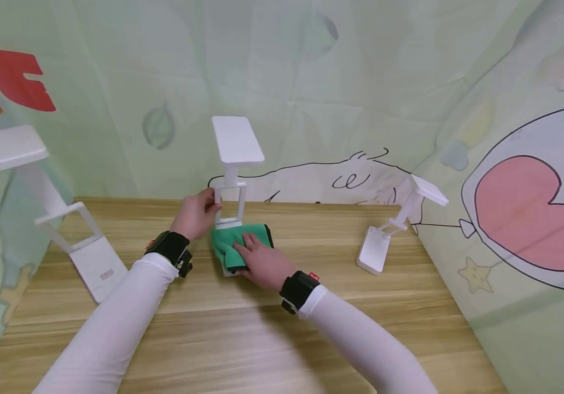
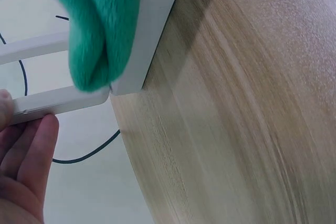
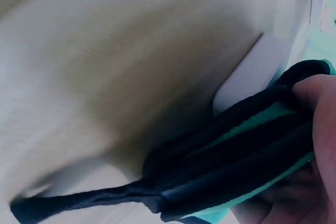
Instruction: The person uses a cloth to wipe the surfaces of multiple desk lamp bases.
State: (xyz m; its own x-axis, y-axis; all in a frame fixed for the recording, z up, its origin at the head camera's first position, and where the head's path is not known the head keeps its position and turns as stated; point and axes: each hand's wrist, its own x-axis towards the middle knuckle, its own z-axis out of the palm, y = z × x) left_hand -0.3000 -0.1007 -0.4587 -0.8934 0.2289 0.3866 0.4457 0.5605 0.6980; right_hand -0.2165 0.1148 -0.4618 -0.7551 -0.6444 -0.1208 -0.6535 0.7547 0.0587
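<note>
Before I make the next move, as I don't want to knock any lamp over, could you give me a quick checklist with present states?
1. Left hand steadying the middle lamp: ok, it grips a side bar of the frame.
2. Right hand on the green cloth: ok.
3. Lamp base on the table: ok, it appears to rest there.
4. Cloth covering the whole base: not ok, white edges show.
5. Right lamp clear of both hands: ok.
6. Base surface clean under the cloth: cannot tell, hidden.
</note>
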